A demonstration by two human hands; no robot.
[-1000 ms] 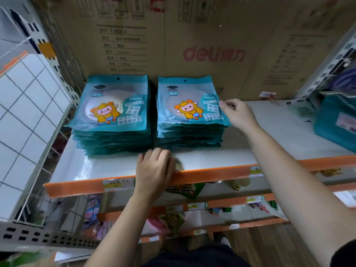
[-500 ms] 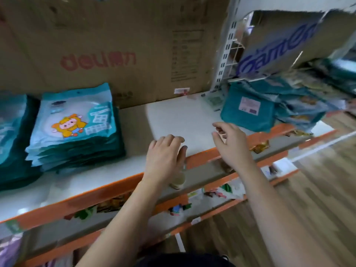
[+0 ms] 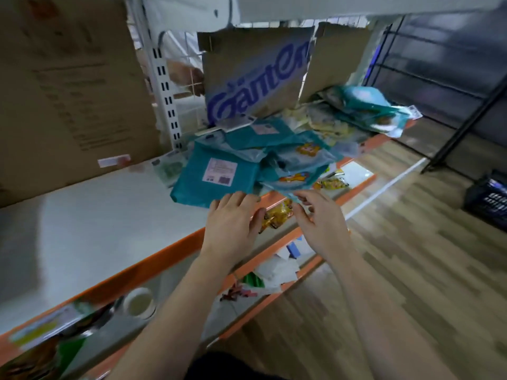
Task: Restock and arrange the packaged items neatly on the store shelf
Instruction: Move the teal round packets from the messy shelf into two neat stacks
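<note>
Packets (image 3: pixel 299 138) in teal foil lie in a loose heap at the right end of the shelf (image 3: pixel 109 229), some flat, some tilted, one over another. The shelf has a white top and an orange front edge. Nearest at the left, the label packet (image 3: pixel 216 174) lies back up and shows a white label; its corner reaches the orange edge. Just beside it on the right, the front packet (image 3: pixel 295 178) with a yellow cartoon figure hangs a little over the edge.

Our left hand (image 3: pixel 233 223) is above the shelf edge, back up. Its grip is wide: the fingers are straight and together, and their tips touch the near edge of the label packet. Our right hand (image 3: pixel 321 219) is beside it, near but apart. Its grip is narrow: thumb and forefinger pinch the low corner of the front packet, though the picture is blurred here.

Behind the heap we see a lettered box (image 3: pixel 258 75) of cardboard with big blue letters. A large brown box (image 3: pixel 68 91) stands at the back of the shelf on the left, and a white slotted post (image 3: pixel 164 91) rises between the two. Below the shelf we make out a yellow bag (image 3: pixel 275 215) under our hands and a white cup (image 3: pixel 138 300) more to the left. A dark crate (image 3: pixel 491 198) stands on the wood floor (image 3: pixel 411 270) at the far right.
</note>
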